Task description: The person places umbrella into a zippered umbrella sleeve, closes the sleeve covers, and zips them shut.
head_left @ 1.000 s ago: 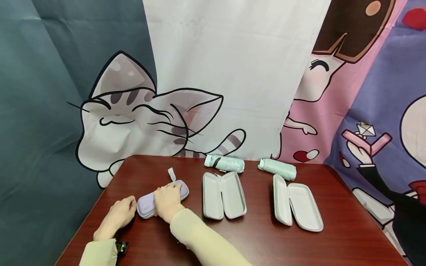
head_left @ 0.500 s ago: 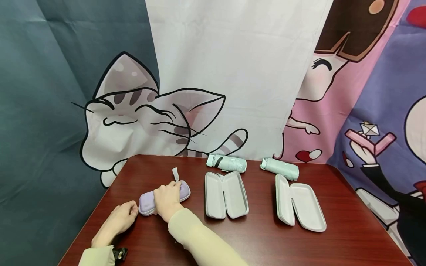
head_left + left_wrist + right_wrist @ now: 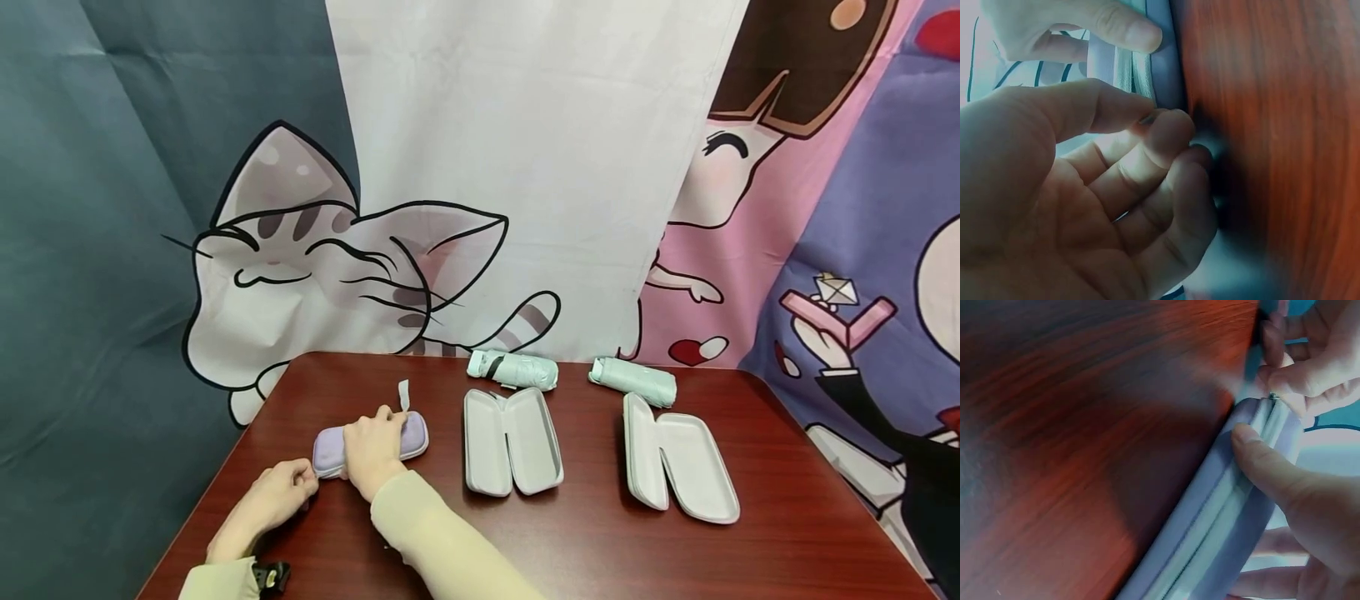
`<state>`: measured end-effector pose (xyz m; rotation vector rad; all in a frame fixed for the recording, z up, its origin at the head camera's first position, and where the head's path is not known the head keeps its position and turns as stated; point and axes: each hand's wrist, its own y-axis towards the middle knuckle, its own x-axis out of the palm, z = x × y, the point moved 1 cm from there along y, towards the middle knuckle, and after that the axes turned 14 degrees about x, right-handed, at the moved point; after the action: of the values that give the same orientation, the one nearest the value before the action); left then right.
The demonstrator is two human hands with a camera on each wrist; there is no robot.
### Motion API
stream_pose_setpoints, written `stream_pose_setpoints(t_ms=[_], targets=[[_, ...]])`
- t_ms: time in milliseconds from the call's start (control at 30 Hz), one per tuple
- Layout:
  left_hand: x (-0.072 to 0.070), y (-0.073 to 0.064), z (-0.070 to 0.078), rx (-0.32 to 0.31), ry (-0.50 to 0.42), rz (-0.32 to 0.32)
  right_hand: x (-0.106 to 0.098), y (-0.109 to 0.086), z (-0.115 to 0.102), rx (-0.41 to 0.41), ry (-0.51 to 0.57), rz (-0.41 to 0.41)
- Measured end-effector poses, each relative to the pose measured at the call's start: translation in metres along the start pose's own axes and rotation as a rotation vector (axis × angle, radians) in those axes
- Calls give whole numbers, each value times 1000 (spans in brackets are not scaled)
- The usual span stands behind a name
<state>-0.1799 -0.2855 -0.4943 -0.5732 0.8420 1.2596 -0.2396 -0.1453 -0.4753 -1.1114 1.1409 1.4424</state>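
A lavender zip case lies on the table at the left in the head view, with a pale loop strap at its far right end. My right hand grips it across the middle, thumb along the near side beside the pale zipper. At the case's left end my left hand pinches the small zipper pull between thumb and forefinger. The left hand's other fingers are curled in. In the right wrist view the zipper's two edges lie together along the visible side.
Two grey cases lie unfolded on the table: one in the middle, another at the right. Behind them lie two folded mint-green umbrellas, a left one and a right one. A cartoon-printed cloth hangs behind.
The lavender case has turned a little, so its length lies more level in the head view. My left hand's fingertips have moved right and meet its left end. My right hand keeps its grip.
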Motion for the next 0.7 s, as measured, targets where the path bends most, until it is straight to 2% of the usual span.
stream_pose_setpoints(t_ms=[200, 367, 467, 567, 700], targets=[[4, -1, -1, -25, -32, -3, 7, 1, 17, -51, 63, -42], [3, -1, -1, -25, -61, -5, 5, 4, 43, -146, 129, -117], [2, 0, -2, -29, -79, -1, 3, 7, 54, -195, 153, -133], [1, 2, -4, -38, -138, 1, 2, 9, 56, -207, 145, -126], [1, 2, -6, -19, -219, -14, 3, 6, 49, -161, 111, -119]])
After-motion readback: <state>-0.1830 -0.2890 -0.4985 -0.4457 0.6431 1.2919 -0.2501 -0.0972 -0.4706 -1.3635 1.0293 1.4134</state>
